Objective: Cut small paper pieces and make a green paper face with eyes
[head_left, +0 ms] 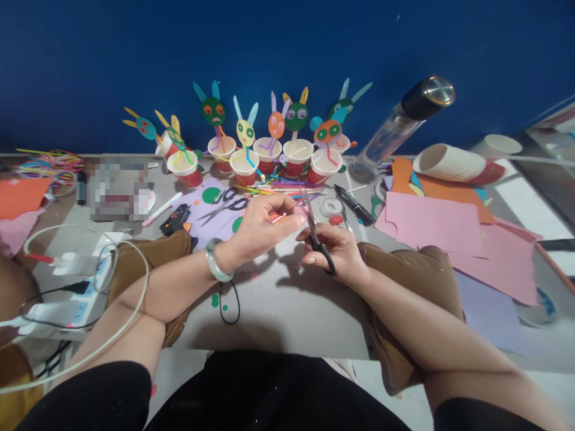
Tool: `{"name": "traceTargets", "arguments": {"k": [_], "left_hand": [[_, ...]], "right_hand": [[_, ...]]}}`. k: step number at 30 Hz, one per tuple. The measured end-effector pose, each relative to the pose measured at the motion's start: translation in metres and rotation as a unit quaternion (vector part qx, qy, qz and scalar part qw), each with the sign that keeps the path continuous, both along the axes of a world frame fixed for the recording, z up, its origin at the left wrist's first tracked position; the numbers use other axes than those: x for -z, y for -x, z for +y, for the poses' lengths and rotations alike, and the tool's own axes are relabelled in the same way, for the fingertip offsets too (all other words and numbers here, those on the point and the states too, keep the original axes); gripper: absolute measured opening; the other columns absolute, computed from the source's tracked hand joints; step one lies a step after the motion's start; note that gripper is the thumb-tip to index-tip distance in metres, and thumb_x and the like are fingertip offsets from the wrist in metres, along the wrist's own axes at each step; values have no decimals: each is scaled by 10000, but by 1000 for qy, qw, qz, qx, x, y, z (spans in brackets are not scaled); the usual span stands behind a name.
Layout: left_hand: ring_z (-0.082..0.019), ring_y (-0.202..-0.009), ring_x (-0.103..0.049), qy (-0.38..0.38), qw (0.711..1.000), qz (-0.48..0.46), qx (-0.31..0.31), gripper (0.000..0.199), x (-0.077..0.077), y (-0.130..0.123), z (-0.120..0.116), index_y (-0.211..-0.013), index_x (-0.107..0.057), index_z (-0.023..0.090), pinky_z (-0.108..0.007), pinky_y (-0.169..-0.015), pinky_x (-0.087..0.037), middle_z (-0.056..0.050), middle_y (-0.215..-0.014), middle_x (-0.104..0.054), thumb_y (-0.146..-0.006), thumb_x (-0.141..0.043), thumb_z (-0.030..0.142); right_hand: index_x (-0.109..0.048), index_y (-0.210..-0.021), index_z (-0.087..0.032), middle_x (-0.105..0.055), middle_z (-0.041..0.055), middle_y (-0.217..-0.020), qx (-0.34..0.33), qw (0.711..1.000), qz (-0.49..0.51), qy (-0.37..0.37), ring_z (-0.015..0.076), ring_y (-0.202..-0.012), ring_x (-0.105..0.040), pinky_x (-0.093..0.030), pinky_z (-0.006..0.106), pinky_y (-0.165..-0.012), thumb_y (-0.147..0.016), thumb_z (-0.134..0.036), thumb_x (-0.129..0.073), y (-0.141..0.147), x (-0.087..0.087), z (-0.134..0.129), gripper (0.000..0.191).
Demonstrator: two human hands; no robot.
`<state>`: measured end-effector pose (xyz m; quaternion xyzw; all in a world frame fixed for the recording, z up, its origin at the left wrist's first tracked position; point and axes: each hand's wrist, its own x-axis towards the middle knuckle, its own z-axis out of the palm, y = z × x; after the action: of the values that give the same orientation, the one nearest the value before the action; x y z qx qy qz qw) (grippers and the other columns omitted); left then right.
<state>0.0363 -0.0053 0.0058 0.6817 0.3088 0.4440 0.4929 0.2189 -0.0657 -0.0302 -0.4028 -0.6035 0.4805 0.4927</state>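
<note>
My right hand (336, 251) grips a pair of black-handled scissors (324, 254), their blades pointing up and away from me. Close beside the blades, my left hand (265, 230) pinches a small piece of pink paper (302, 211) between thumb and fingers. Its edges are partly hidden by the fingertips. Beyond my hands, a second pair of scissors (224, 203) lies on a sheet of purple paper (202, 224) with green paper circles. Red and white paper cups (245, 173) with paper rabbit-like figures stand in a row at the back.
A glass bottle (381, 140) stands behind on the right, near stacked pink paper (435, 221). To the left are a hot glue gun (176, 220) and a power strip (96, 275) with a white cable looping over my left arm. Brown cushions (417, 287) lie beneath both forearms.
</note>
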Motion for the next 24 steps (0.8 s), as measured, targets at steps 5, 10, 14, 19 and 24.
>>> {"name": "traceTargets", "arguments": {"k": [5,10,14,19,24], "left_hand": [[-114,-675,-573,4,1000,-5,-5,169,0,0,0,-679,-626,177,-252,-692,-484,2,-677,-655,-798,-680,283],[-112,-665,-572,12,1000,-5,-7,167,-1,0,0,-676,-625,178,-252,-681,-485,2,-671,-653,-792,-679,285],[-121,-697,-611,15,1000,-4,3,124,-2,1,0,-691,-650,177,-255,-708,-501,-8,-704,-692,-779,-678,259],[-125,-700,-616,11,1000,3,6,105,-2,1,0,-696,-653,175,-258,-712,-503,-10,-709,-697,-777,-670,240],[-119,-698,-583,12,1000,7,1,120,-2,2,1,-699,-633,178,-261,-720,-489,2,-703,-670,-778,-676,258]], "right_hand": [[-732,-850,-174,-622,-37,-553,-3,1000,-4,4,97,-443,-553,-435,219,-459,-645,-502,-963,0,0,0,450],[-730,-857,-174,-612,-35,-563,1,1000,-21,4,96,-459,-545,-437,226,-472,-651,-557,-943,-1,1,-1,484],[-733,-853,-173,-606,-35,-580,1,1000,-30,4,97,-485,-540,-445,234,-498,-637,-581,-942,-1,1,1,507],[-739,-872,-174,-616,-27,-591,-8,999,-30,16,104,-491,-552,-449,240,-503,-647,-598,-931,-2,1,1,517],[-740,-887,-171,-610,-37,-578,-11,1000,-26,4,96,-478,-552,-449,233,-507,-665,-570,-933,-3,3,-1,496]]}}
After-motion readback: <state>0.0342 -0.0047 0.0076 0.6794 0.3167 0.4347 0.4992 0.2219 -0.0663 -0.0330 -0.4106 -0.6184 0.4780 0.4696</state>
